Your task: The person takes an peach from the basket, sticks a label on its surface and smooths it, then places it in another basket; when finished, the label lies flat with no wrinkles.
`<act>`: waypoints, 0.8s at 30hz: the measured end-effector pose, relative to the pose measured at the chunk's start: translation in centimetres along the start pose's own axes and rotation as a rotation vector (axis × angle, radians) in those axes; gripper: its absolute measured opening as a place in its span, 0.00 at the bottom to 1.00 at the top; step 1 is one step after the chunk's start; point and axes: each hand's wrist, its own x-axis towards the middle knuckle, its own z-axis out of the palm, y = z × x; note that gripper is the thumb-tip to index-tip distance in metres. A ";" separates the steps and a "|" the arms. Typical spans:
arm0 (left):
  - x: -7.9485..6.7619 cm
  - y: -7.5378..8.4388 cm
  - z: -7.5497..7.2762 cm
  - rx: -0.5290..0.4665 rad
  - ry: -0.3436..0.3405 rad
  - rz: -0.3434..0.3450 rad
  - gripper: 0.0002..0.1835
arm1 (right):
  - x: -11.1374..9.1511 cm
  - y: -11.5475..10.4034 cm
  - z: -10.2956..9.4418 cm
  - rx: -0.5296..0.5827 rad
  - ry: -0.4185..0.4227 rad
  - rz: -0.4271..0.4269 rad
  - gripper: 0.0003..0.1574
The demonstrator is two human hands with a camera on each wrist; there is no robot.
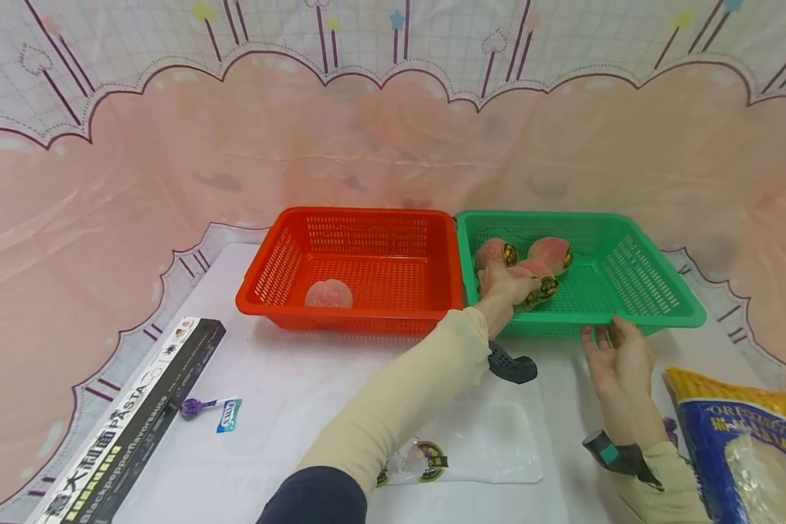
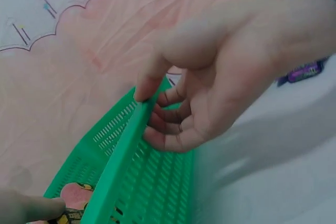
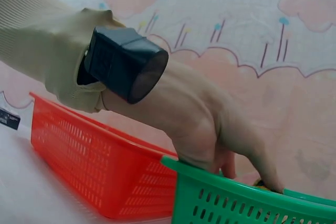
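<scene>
My left hand (image 1: 506, 290) reaches over the near rim into the left end of the green basket (image 1: 642, 320) and grips a pink peach (image 1: 525, 270) there. Other peaches (image 1: 552, 252) with black-and-yellow stickers lie around it. In the left wrist view, one left finger (image 2: 37, 208) reaches the stickered fruit. My right hand (image 1: 625, 364) holds the basket's near rim, its thumb over the top and fingers curled against the outer wall, as the left wrist view shows. The right wrist view looks at the left hand (image 3: 205, 129), its fingertips hidden inside the basket.
Left of the green basket stands a red basket (image 1: 360, 314) containing one peach (image 1: 328, 293). A black-and-white pasta box (image 1: 131, 422), a purple lollipop (image 1: 191, 408) and a teal packet (image 1: 229, 415) lie leftward. A clear plastic tray (image 1: 498, 444) is in front; a blue-and-yellow bag (image 1: 747, 444) lies right.
</scene>
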 end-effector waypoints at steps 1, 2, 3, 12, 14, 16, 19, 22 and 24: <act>0.0 0.0 0.0 0.013 -0.013 -0.002 0.35 | 0.0 0.0 0.0 0.001 -0.001 0.000 0.16; 0.0 0.0 0.0 0.025 -0.027 -0.009 0.34 | 0.0 0.0 -0.1 0.002 -0.003 0.000 0.15; 0.0 0.0 -0.1 0.039 -0.034 -0.011 0.34 | 0.0 0.0 -0.1 0.002 -0.004 0.001 0.15; 0.5 0.1 -0.4 0.066 -0.137 -0.061 0.34 | 0.0 0.0 -0.3 0.009 -0.017 -0.003 0.14; 0.7 0.1 -0.4 0.059 -0.153 -0.058 0.34 | 0.1 0.0 -0.4 0.007 -0.019 -0.002 0.15; 0.9 -0.1 -0.3 0.067 -0.161 -0.059 0.34 | 0.2 -0.1 -0.4 0.004 -0.012 -0.006 0.16; 1.2 -0.2 -0.2 0.079 -0.178 -0.067 0.35 | 0.3 -0.1 -0.4 -0.001 -0.004 -0.006 0.17; 1.4 -0.2 -0.2 0.087 -0.199 -0.085 0.35 | 0.3 0.0 -0.4 -0.014 0.005 -0.010 0.17; 1.5 -0.2 -0.3 0.107 -0.201 -0.087 0.35 | 0.4 0.0 -0.4 -0.021 0.002 -0.010 0.16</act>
